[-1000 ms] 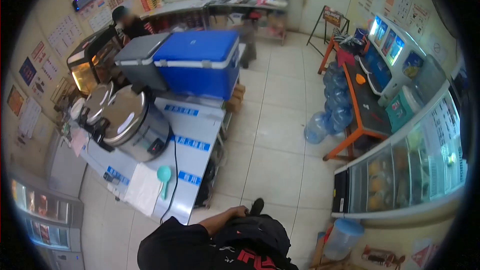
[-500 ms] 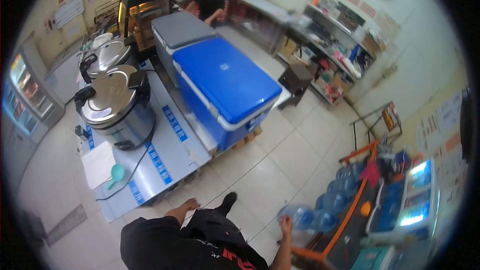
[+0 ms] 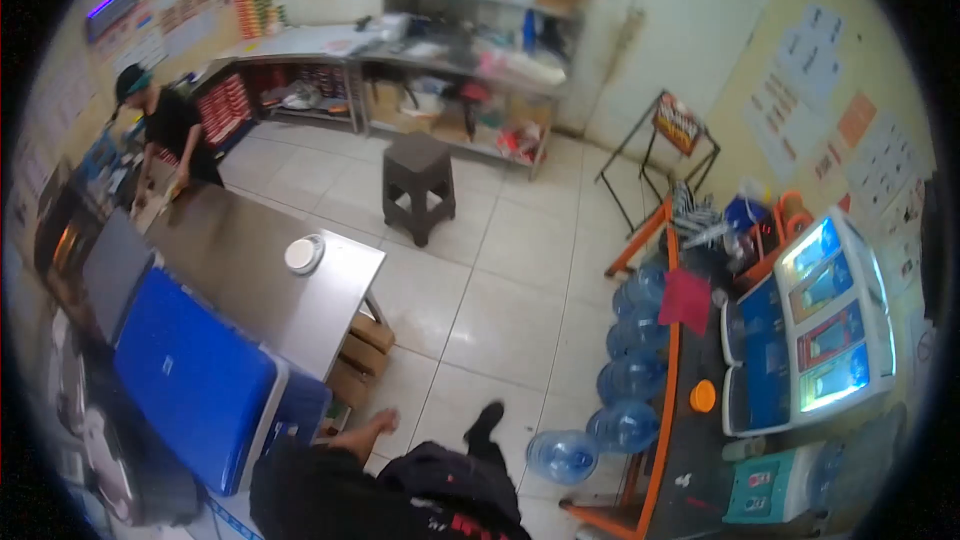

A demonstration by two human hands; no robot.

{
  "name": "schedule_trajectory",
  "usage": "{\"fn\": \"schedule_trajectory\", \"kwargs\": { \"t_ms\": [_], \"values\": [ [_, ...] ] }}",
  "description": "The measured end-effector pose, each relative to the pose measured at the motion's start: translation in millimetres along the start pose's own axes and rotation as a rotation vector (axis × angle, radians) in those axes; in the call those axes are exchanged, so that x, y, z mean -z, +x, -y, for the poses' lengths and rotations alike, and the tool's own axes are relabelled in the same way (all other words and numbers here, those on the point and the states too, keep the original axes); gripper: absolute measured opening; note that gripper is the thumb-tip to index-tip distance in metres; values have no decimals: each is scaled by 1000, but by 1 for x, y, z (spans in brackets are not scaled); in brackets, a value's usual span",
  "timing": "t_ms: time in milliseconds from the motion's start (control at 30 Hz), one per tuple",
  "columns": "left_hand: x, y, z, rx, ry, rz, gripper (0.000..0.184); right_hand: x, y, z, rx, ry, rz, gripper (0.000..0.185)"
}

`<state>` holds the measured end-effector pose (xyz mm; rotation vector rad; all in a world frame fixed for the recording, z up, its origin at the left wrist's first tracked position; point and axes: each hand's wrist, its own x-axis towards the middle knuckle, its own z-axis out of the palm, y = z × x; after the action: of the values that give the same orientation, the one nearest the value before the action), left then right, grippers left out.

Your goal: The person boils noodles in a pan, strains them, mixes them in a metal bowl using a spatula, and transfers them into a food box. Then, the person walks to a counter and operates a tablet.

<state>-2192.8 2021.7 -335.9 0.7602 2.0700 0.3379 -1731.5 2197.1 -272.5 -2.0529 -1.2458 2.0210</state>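
My left hand [image 3: 384, 421] hangs beside my body, loosely open as far as its small, blurred shape shows, and holds nothing that I can see. Nearest to it are brown cardboard boxes [image 3: 352, 380] under the steel table [image 3: 250, 260] and the large blue cooler [image 3: 195, 365] to the left. My right hand is out of view. Several clear blue water jugs [image 3: 560, 457] stand on the floor to my right, beside an orange-framed table [image 3: 672, 370]. One of my feet [image 3: 486, 422] is forward on the tiles.
A dark plastic stool [image 3: 418, 180] stands ahead on the tiled floor. A round white container [image 3: 303, 255] sits on the steel table. Another person [image 3: 175, 130] works at its far end. Rice cookers [image 3: 110, 460] are at lower left, a drink dispenser [image 3: 810, 320] at right.
My view has turned right, so the coolers and cookers now lie farther left. The steel table's top and the stool show more fully. My right hand has left the view.
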Motion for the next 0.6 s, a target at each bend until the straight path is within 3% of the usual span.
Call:
{"fn": "schedule_trajectory", "kwargs": {
  "t_ms": [33,67,133,200,267,300,333,433,467,500,533,567,600],
  "values": [
    [27,44,-35,-207,204,-81,39,6,16,9,-30,16,-20,32],
    [71,70,-103,-123,210,-8,38,10,31,21,-60,34,-30,33],
    [115,172,-181,-193,216,129,39,18,65,53,-107,50,-39,36],
    [137,264,-254,-363,175,-34,38,22,100,96,-149,33,-29,38],
    [180,273,-363,-561,33,-89,34,33,146,144,-142,-31,-15,41],
    [211,257,-424,-429,-69,64,32,39,169,180,-117,-68,-12,43],
    [215,259,-457,-517,-196,53,31,48,201,221,-57,-126,-11,44],
    [204,302,-467,-671,-395,89,30,47,273,419,251,-505,-36,41],
    [197,324,-471,-781,-447,119,32,40,285,489,344,-370,-8,40],
    [200,339,-458,-745,-394,138,38,34,297,549,443,-236,22,40],
    [208,342,-444,-559,-266,-24,44,27,310,598,469,-250,23,40],
    [174,399,-383,-469,-330,-32,51,18,321,650,548,-257,-7,38],
    [193,404,-356,-307,-172,-35,61,7,334,700,631,-260,-36,37]
  ]
}}
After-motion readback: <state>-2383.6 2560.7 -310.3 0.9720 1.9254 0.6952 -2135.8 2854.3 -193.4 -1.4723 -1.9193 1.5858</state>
